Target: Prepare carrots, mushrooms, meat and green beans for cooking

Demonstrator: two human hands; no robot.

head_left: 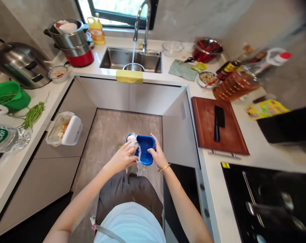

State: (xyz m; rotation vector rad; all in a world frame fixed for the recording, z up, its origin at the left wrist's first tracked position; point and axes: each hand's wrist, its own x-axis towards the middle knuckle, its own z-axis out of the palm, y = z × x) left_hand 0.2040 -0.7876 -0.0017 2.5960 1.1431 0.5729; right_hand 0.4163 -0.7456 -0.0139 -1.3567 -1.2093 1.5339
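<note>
My right hand [158, 154] grips the right side of a small blue plastic container [145, 156], with the thumb over its rim. The inside that shows is bare blue. At the container's left side, my left hand [126, 154] is closed on a crumpled clear plastic bag [140, 168]. A whitish lump shows at the top of the bag by the fingers; what it is I cannot make out. The bag's loose end hangs below the container. Both hands are in front of my body, above the floor.
Water runs from the tap [149, 25] into a pot [134, 67] in the sink [106, 59]. A cleaver [219, 118] lies on the wooden cutting board [205, 135] at right, near the black hob [233, 189]. A waste bin [54, 133] hangs on the left cabinet.
</note>
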